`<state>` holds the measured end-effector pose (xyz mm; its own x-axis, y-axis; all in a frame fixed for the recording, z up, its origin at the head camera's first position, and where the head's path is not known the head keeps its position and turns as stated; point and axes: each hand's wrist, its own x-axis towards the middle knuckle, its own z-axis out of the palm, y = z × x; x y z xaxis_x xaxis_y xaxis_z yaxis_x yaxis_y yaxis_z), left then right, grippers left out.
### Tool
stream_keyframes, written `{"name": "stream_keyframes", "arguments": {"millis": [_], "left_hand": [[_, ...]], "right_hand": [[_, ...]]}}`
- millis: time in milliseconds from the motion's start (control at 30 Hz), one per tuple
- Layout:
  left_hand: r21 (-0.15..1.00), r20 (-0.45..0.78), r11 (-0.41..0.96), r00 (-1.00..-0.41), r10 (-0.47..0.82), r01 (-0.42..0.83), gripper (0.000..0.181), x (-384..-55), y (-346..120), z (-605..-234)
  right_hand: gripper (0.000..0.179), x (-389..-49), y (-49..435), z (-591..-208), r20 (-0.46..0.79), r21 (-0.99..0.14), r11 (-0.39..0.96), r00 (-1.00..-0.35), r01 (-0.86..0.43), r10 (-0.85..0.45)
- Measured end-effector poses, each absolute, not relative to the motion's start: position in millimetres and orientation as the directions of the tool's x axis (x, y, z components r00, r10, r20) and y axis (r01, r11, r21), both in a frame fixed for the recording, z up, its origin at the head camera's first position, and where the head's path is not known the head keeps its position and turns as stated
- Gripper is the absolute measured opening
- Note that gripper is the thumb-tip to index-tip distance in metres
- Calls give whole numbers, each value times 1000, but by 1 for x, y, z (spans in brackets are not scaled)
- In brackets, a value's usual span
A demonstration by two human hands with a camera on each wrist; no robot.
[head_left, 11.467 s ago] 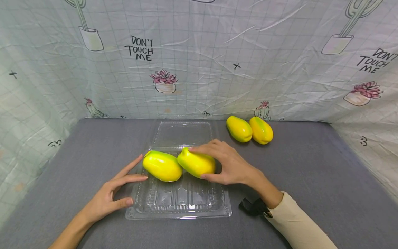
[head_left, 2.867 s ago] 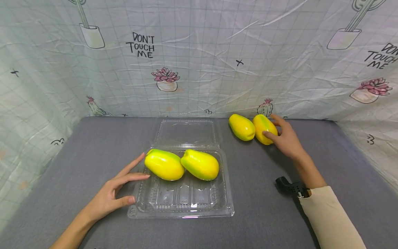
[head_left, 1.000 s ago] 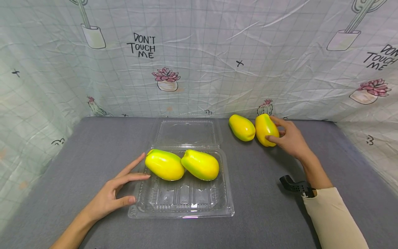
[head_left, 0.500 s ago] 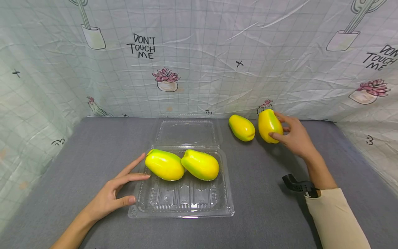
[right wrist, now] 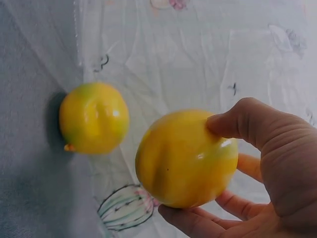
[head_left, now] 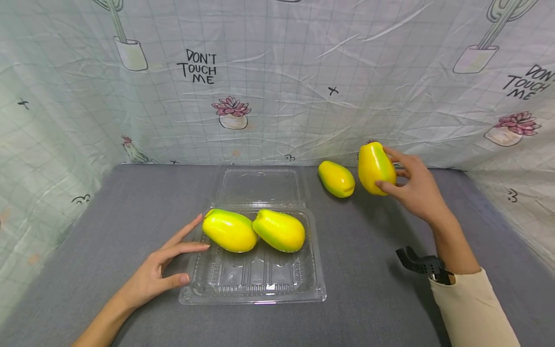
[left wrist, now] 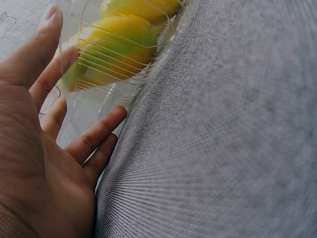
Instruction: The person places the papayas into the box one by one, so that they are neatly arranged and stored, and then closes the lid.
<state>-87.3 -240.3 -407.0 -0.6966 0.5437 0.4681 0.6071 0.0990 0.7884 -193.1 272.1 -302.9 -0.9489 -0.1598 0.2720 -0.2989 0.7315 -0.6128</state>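
My right hand grips a yellow-green papaya between thumb and fingers, above the table at the back right. The right wrist view shows the thumb on one side of this papaya and the fingers on the other. My left hand lies with fingers spread along the left side of a clear plastic clamshell box. Inside the box's rear half, a papaya on the left and a papaya on the right lie end to end. From the left wrist, these show through the ribbed wall.
One more papaya lies on the grey table, left of the held one. The box's transparent lid is folded back toward the printed curtain. A black wrist mount sits on the right arm.
Earlier my right hand let go of the right papaya in the box and reached to the back right. Since then it has lifted a papaya off the table. The left hand stays put.
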Motion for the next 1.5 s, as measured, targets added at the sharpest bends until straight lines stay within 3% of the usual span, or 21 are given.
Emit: {"name": "stream_keyframes", "arguments": {"millis": [367,833,1500], "left_hand": [[776,465,128,-697,547,618,51,-90,-243,-406],[776,458,143,-704,543,615,52,-90,-242,-407],[776,457,151,-711,534,612,52,-87,-243,-408]], "right_hand": [[73,-172,245,-291,329,-615,677,-912,-405,-246],[77,-158,206,-290,431,-593,566,-819,-573,-378],[76,-143,173,-279,473,-578,473,-746,-665,-469]]}}
